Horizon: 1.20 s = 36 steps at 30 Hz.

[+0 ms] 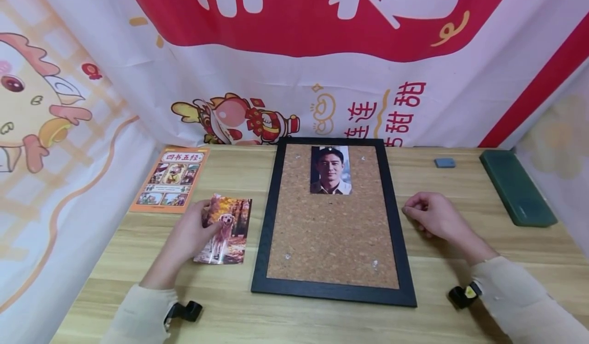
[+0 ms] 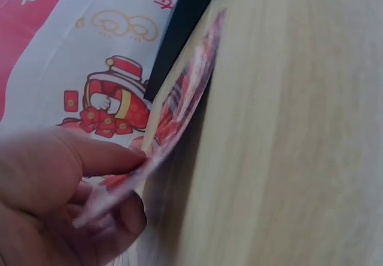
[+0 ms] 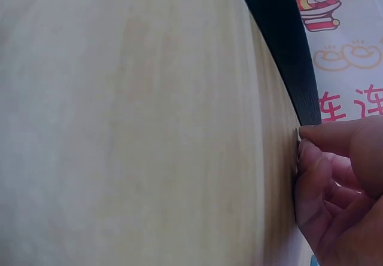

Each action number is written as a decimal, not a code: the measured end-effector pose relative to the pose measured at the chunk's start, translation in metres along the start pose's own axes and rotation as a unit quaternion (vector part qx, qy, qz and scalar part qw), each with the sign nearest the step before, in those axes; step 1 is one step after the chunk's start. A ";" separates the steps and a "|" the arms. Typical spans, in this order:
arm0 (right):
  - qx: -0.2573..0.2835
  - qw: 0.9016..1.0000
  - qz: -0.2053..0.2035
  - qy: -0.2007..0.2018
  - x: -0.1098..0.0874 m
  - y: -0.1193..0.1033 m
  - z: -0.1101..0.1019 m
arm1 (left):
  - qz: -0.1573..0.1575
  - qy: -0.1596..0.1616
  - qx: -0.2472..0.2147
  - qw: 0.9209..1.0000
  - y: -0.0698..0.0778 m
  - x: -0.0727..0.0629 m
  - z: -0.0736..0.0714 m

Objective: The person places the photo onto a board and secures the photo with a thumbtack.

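Observation:
My left hand (image 1: 201, 230) pinches a photo of a golden retriever (image 1: 232, 231) at its left edge, left of the framed cork board (image 1: 333, 242). The left wrist view shows this photo (image 2: 179, 107) tilted and slightly bent, partly raised off the table, with the thumb on one face. A portrait photo (image 1: 330, 173) sits at the top of the cork, with a small pin near its upper edge. Right of the frame, my right hand (image 1: 432, 215) has curled fingers. In the right wrist view its thumb and index fingertips meet on a tiny thin object (image 3: 298, 133), too small to identify.
Clear pushpins (image 1: 375, 264) are near the cork board's corners. An orange comic-style book (image 1: 170, 180) lies at the left rear. A small blue block (image 1: 444, 163) and a green case (image 1: 517, 188) lie at the right rear. Printed cloth (image 1: 299, 78) hangs behind the wooden table (image 1: 221, 303).

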State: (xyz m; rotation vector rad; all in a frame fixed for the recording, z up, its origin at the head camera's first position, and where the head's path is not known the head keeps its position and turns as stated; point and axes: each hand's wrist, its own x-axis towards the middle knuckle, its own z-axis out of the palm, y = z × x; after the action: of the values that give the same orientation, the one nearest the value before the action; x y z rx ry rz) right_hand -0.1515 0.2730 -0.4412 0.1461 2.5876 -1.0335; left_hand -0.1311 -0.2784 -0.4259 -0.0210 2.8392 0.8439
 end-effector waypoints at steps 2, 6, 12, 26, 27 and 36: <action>0.001 1.000 0.002 0.000 0.000 0.000 0.000 | -0.001 -0.003 -0.016 1.000 -0.001 -0.001 -0.003; 0.002 1.000 0.005 0.002 0.001 0.001 0.001 | -0.002 -0.007 -0.052 0.999 -0.003 -0.004 -0.007; 0.011 1.000 0.002 0.011 0.002 0.003 0.002 | 0.019 0.000 -0.139 0.990 0.000 -0.007 -0.014; -0.001 1.000 -0.010 0.020 0.001 0.001 0.002 | 0.049 -0.049 -0.303 0.950 0.032 -0.010 -0.006; -0.002 1.000 -0.010 0.020 0.001 0.001 0.001 | 0.051 -0.054 -0.308 0.949 0.035 -0.010 -0.004; -0.003 1.000 0.003 0.012 -0.003 0.002 -0.002 | 0.060 -0.111 -0.350 0.928 0.062 0.001 0.023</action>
State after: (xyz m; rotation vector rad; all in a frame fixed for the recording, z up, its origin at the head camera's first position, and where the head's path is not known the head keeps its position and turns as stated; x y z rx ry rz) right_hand -0.1492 0.2763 -0.4406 0.1674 2.6104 -1.0281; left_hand -0.1325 -0.2137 -0.4114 0.1444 2.2101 1.7151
